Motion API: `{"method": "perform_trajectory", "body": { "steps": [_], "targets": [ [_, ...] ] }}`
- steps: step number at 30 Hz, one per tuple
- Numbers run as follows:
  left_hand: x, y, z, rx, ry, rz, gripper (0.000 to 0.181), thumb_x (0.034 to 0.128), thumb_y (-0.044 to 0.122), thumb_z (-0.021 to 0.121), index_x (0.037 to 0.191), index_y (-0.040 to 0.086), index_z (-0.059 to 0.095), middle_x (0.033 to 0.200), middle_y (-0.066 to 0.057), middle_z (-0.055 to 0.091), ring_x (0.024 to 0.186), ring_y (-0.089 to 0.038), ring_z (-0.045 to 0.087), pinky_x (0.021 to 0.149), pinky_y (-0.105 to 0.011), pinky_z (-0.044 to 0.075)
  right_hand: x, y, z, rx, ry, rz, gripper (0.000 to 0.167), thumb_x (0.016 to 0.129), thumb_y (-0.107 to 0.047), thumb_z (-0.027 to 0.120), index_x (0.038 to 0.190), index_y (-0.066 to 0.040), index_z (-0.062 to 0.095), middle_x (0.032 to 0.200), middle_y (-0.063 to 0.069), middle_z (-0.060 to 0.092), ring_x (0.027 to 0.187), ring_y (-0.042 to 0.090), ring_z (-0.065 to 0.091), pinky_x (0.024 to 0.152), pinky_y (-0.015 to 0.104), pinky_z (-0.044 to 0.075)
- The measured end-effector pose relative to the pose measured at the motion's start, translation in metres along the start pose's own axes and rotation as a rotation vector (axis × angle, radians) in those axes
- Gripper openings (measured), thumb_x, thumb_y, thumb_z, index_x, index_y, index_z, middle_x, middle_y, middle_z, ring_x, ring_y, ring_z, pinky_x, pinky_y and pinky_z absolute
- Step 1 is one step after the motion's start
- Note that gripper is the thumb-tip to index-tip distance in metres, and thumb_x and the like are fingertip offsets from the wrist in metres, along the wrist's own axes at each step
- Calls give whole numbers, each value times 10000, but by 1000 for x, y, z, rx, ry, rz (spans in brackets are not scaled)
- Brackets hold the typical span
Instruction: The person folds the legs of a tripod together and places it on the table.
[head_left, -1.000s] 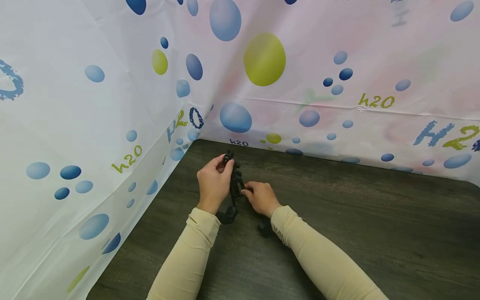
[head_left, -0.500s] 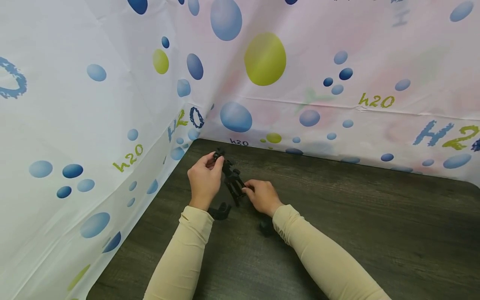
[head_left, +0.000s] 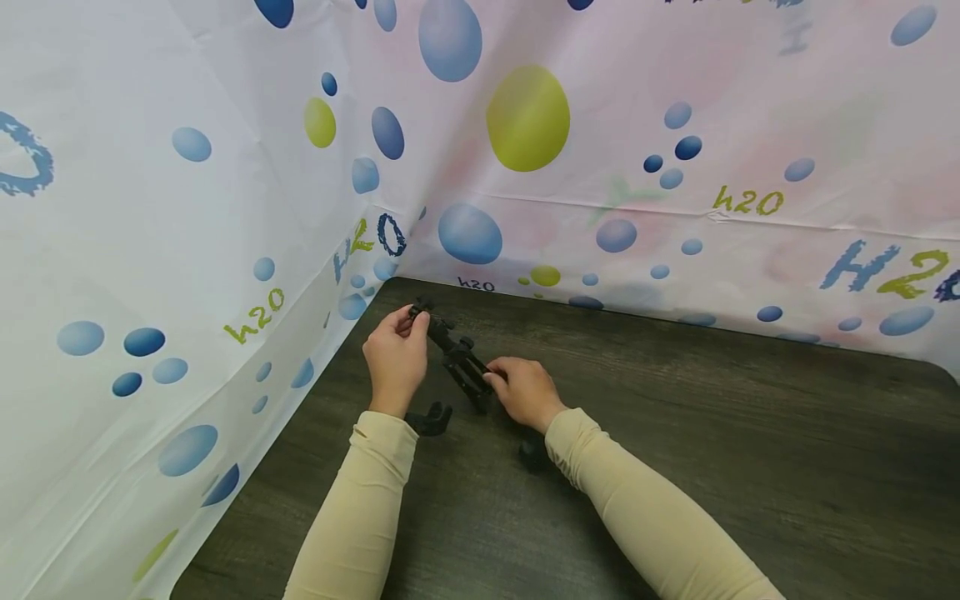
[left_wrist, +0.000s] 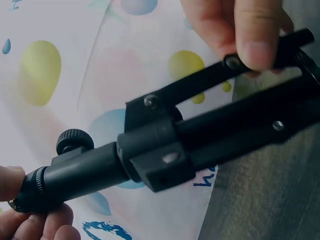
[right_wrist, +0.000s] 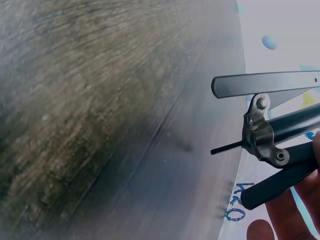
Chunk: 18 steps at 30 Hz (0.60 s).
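A small black tripod point(head_left: 459, 357) is held between both hands above the dark table, tilted with its top toward the upper left. My left hand point(head_left: 396, 354) pinches its top end between thumb and fingers. Near the lower end, my right hand point(head_left: 527, 392) pinches one leg. A ridged knob point(left_wrist: 75, 141) sticks out from the tube in the left wrist view. The right wrist view shows the legs slightly spread, with a metal bracket point(right_wrist: 260, 132) joining them to the central rod. My left palm hides part of the tripod's top.
On the table point(head_left: 712, 467), a black curved bracket-like piece point(head_left: 431, 419) lies beside my left wrist. A small dark object point(head_left: 532, 454), too dim to make out, sits by my right cuff. A printed sheet point(head_left: 600, 167) covers the walls at the back and left.
My left hand has moved left with the tripod's top, so the tripod now leans further and its legs show more plainly. My right hand has hardly moved.
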<state>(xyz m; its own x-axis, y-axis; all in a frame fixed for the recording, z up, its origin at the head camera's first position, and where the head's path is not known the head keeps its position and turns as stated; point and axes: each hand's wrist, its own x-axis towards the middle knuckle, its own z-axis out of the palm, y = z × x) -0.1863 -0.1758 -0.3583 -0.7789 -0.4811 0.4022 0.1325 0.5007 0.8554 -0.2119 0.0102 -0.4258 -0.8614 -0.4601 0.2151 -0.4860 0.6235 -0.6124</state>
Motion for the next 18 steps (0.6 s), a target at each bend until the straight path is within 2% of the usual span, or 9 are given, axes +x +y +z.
{"method": "perform_trajectory", "body": {
  "steps": [12, 18],
  "targets": [
    [0, -15, 1, 41, -3, -63, 327, 967, 174, 679, 1198, -57, 687, 1062, -212, 714, 962, -322, 706, 835, -453, 565, -3, 1, -4, -43, 24, 19, 227, 1015, -210, 612, 1153, -67, 722, 1150, 105, 701, 1046, 296, 667, 893, 489, 524],
    [-2, -19, 2, 37, -10, -94, 335, 973, 171, 672, 1212, -64, 674, 1083, -222, 706, 988, -326, 703, 849, -449, 562, -4, 2, -4, -60, 22, 26, 225, 1019, -210, 605, 1157, -79, 725, 1142, 94, 702, 1016, 287, 675, 862, 485, 536]
  ]
}}
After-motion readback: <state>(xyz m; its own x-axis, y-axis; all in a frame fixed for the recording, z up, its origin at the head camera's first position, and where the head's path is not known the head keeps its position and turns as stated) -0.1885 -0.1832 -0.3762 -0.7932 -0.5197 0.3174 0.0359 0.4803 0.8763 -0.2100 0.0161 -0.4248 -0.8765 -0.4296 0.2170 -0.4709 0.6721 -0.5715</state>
